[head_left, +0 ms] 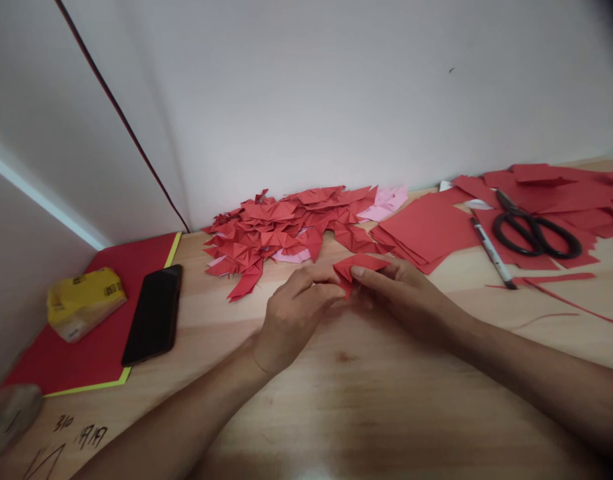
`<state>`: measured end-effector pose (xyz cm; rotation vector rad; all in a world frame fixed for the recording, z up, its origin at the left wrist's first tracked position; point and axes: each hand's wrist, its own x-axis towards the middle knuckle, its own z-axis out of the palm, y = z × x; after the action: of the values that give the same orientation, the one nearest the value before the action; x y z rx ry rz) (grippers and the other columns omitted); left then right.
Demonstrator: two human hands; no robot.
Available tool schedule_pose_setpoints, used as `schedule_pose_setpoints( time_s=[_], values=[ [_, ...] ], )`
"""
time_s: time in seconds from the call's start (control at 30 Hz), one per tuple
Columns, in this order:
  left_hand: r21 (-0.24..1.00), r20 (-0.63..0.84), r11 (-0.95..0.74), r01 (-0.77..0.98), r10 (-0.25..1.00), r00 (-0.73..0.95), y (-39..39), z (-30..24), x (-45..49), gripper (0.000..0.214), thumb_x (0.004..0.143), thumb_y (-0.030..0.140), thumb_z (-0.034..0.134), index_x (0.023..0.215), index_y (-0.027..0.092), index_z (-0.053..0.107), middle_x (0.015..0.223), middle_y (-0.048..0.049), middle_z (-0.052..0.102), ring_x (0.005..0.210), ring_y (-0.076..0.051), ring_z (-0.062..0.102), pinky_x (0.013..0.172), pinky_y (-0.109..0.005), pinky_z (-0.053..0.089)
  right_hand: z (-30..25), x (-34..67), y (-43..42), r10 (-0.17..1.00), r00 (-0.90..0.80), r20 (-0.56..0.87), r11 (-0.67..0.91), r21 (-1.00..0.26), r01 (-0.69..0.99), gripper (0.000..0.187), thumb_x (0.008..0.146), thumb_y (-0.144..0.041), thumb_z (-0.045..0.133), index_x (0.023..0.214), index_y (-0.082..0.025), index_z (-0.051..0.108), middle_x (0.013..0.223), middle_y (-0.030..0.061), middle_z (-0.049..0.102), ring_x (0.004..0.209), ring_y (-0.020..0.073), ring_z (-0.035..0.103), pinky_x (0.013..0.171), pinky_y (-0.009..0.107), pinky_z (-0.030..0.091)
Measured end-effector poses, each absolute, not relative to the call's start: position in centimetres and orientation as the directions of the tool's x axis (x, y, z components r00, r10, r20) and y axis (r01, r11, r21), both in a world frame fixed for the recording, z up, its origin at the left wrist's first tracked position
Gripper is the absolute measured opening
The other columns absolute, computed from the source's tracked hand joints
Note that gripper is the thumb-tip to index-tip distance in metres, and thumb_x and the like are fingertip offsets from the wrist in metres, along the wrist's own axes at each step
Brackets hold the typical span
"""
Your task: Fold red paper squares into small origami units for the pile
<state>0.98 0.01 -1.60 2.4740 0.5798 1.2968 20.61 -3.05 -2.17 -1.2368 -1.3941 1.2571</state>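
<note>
A small folded piece of red paper (367, 262) is held up over the wooden table between both hands. My left hand (299, 310) pinches its left lower corner with thumb and index finger. My right hand (406, 297) grips the right side, thumb pressed on the upper face and the other fingers underneath. Just beyond the hands lies a heap of folded red paper pieces (286, 217), with some pink ones among them. To the right of it, flat red paper squares (426, 227) lie in a loose stack.
Black-handled scissors (536, 233) and a marker (492, 253) rest at the right near more red paper (571, 193) and thin strips (561, 277). At left, a phone (154, 313) and a yellow packet (86, 300) lie on a red sheet (104, 357). A wall (306, 87) stands behind.
</note>
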Motion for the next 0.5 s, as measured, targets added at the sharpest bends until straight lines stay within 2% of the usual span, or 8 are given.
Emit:
schedule_pose_setpoints(
  time_s=[0.17,0.33,0.5],
  values=[
    [0.545,0.670,-0.806,0.231,0.584,0.457,0.32,-1.52,1.15,0.006,0.085,0.015,0.066,0.090,0.019,0.068,0.092,-0.0036,0.062,0.088,-0.013,0.062,0.077,-0.025,0.053,-1.95,20.59,-2.89,0.988,-0.146,-0.046,-0.031,-0.994,0.100,0.037,0.091,-0.049,0.055,0.071,-0.018,0.062,0.058,-0.0015,0.055,0.055,0.0118,0.045,0.054,0.027,0.033],
    [0.667,0.576,-0.722,0.184,0.656,0.488,0.48,-1.69,1.19,0.008,0.087,0.014,0.063,0.089,0.020,0.067,0.088,-0.0020,0.067,0.086,-0.014,0.063,0.077,-0.028,0.052,-1.41,20.45,-2.86,0.986,-0.154,-0.061,-0.049,-0.995,0.083,0.037,0.090,-0.047,0.056,0.068,-0.018,0.060,0.057,-0.0016,0.054,0.056,0.0119,0.046,0.055,0.028,0.032],
    [0.854,0.406,-0.504,0.129,0.800,0.442,0.57,-2.26,1.50,0.003,0.082,0.015,0.066,0.080,0.017,0.067,0.080,-0.0024,0.067,0.077,-0.014,0.061,0.073,-0.029,0.049,-1.74,20.60,-2.79,0.987,-0.144,-0.078,-0.058,-0.988,0.141,0.038,0.090,-0.048,0.056,0.067,-0.017,0.059,0.059,-0.0019,0.052,0.056,0.0108,0.043,0.054,0.027,0.030]
  ],
)
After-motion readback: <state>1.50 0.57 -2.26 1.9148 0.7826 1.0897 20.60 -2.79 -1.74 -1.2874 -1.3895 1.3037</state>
